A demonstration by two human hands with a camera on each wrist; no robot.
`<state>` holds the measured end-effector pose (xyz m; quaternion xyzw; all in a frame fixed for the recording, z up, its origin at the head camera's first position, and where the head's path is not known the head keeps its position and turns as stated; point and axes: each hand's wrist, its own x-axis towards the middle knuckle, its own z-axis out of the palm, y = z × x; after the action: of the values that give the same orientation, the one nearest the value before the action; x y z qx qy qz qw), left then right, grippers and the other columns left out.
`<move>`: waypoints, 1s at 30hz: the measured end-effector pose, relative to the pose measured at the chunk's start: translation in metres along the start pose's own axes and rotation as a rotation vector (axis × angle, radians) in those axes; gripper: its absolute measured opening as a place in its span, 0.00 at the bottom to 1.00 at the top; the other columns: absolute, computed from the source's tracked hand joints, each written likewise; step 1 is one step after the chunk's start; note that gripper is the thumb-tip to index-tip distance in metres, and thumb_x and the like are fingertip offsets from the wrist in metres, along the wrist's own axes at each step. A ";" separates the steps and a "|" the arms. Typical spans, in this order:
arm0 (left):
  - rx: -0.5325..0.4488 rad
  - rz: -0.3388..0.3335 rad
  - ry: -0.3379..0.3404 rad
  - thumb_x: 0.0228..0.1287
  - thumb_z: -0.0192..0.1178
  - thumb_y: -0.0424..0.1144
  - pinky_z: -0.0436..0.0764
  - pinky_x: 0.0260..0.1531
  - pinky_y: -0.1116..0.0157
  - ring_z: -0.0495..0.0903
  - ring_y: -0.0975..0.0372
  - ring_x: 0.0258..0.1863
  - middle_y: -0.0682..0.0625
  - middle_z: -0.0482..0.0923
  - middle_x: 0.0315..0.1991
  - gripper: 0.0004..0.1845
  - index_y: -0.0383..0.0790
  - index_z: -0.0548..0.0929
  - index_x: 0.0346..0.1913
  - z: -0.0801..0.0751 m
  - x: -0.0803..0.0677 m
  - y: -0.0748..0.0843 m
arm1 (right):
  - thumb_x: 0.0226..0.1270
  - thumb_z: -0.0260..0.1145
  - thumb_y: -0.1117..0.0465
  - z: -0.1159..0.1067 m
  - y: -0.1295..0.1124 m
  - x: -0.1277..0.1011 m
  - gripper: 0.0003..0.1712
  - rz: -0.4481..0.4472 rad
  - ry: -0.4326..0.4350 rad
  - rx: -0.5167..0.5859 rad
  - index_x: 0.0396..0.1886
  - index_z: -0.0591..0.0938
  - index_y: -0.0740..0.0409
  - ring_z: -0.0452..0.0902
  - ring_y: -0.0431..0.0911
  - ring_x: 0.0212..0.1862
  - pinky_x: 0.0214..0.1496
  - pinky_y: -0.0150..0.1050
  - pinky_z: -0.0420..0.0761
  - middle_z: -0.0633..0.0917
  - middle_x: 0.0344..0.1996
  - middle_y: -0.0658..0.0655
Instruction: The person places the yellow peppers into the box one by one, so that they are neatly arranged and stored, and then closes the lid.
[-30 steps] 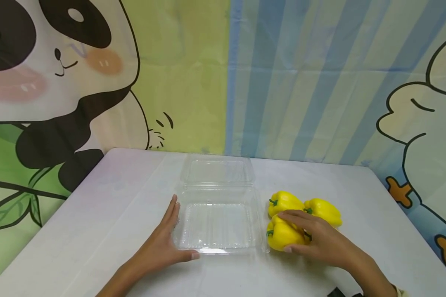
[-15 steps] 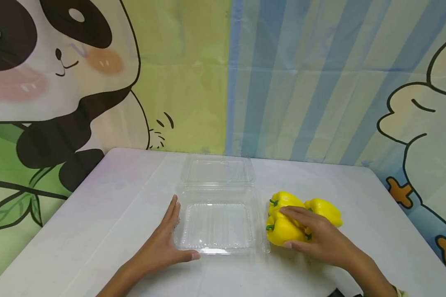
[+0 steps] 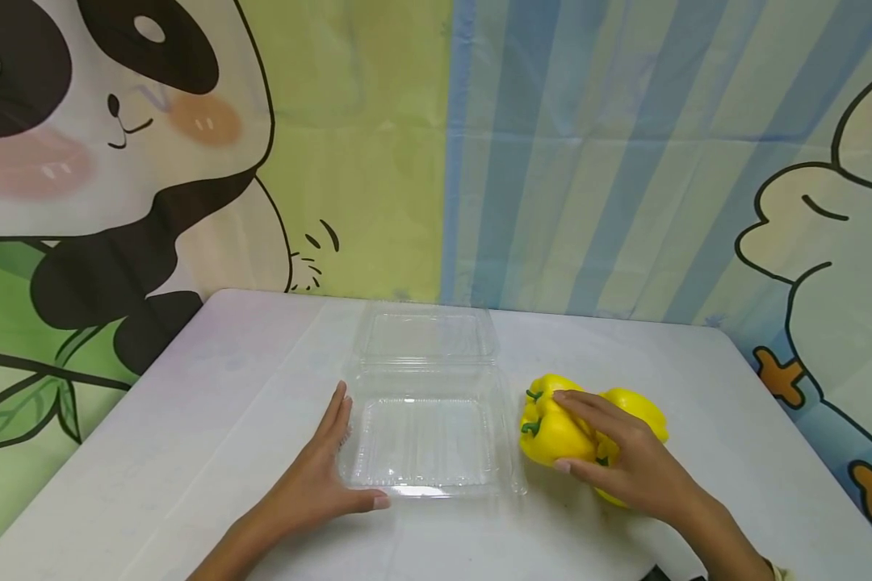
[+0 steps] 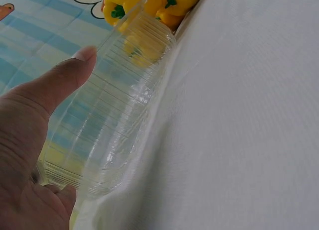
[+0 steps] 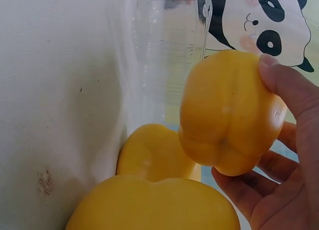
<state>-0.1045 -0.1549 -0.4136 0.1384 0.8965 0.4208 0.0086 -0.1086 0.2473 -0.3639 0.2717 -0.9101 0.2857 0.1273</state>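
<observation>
A clear plastic clamshell container (image 3: 429, 444) lies on the white table with its lid (image 3: 429, 335) folded back. My left hand (image 3: 323, 468) rests at its left side, fingers along the wall and thumb stretched by the front edge. Right of the container, my right hand (image 3: 632, 456) grips a yellow bell pepper (image 3: 555, 436) between thumb and fingers. In the right wrist view this held pepper (image 5: 232, 110) is up off the table, above two others. Behind it in the head view stands another yellow pepper (image 3: 548, 385); one more (image 3: 639, 407) shows beyond my knuckles.
Part of a yellow pepper (image 3: 614, 496) shows below my right hand. A black object (image 3: 656, 574) pokes in at the bottom edge. At the table's far edge hangs a printed cloth backdrop (image 3: 363, 145) with a panda and stripes.
The right hand has lifted the gripped pepper slightly up and away from the front, uncovering part of the pepper beneath. The left hand and container stay where they were.
</observation>
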 end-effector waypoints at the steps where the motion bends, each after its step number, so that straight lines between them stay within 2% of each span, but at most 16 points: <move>1: -0.001 0.001 0.000 0.32 0.79 0.63 0.62 0.63 0.43 0.61 0.46 0.69 0.59 0.29 0.78 0.75 0.40 0.40 0.78 0.000 0.000 0.000 | 0.52 0.78 0.50 0.000 0.000 0.000 0.41 0.005 0.004 0.001 0.68 0.73 0.43 0.72 0.50 0.62 0.60 0.20 0.61 0.74 0.64 0.46; 6: -0.008 0.008 -0.007 0.32 0.79 0.62 0.61 0.64 0.42 0.57 0.46 0.70 0.59 0.29 0.78 0.75 0.38 0.40 0.78 0.001 0.000 0.001 | 0.51 0.78 0.51 0.002 -0.004 0.000 0.42 0.024 0.031 0.026 0.68 0.73 0.41 0.71 0.48 0.62 0.60 0.19 0.61 0.74 0.63 0.45; 9: -0.014 0.009 -0.016 0.33 0.79 0.62 0.61 0.64 0.42 0.56 0.46 0.71 0.60 0.27 0.77 0.75 0.40 0.39 0.78 0.001 0.001 0.001 | 0.49 0.80 0.54 0.002 -0.006 0.001 0.43 -0.007 0.058 0.056 0.68 0.73 0.43 0.71 0.47 0.62 0.61 0.20 0.61 0.74 0.63 0.46; 12: -0.007 0.005 -0.015 0.33 0.78 0.63 0.62 0.63 0.43 0.58 0.46 0.70 0.60 0.27 0.77 0.75 0.40 0.39 0.78 0.002 0.000 0.000 | 0.48 0.80 0.57 0.002 -0.008 0.003 0.44 -0.055 0.074 0.069 0.68 0.73 0.45 0.70 0.45 0.62 0.62 0.21 0.62 0.74 0.63 0.47; 16: -0.005 0.001 -0.009 0.33 0.78 0.64 0.63 0.63 0.43 0.60 0.45 0.69 0.60 0.28 0.77 0.75 0.39 0.40 0.78 0.003 0.000 -0.001 | 0.49 0.80 0.58 0.001 -0.011 0.008 0.44 -0.091 0.064 0.079 0.69 0.73 0.47 0.69 0.43 0.64 0.63 0.24 0.64 0.74 0.64 0.48; 21: -0.006 0.001 -0.013 0.33 0.78 0.64 0.61 0.64 0.43 0.52 0.47 0.72 0.60 0.27 0.77 0.75 0.43 0.39 0.78 0.002 0.001 0.000 | 0.50 0.80 0.57 0.003 -0.014 0.015 0.44 -0.099 0.034 0.109 0.69 0.72 0.48 0.67 0.43 0.66 0.65 0.26 0.63 0.73 0.65 0.47; 30: -0.008 0.006 -0.006 0.33 0.79 0.62 0.63 0.63 0.44 0.61 0.45 0.69 0.59 0.28 0.77 0.75 0.44 0.38 0.78 -0.001 0.000 0.000 | 0.52 0.78 0.54 0.012 -0.023 0.021 0.43 -0.094 -0.001 0.153 0.69 0.72 0.47 0.64 0.44 0.68 0.67 0.28 0.61 0.73 0.66 0.46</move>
<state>-0.1044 -0.1554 -0.4126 0.1423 0.8943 0.4241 0.0106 -0.1134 0.2157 -0.3552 0.3232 -0.8719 0.3480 0.1192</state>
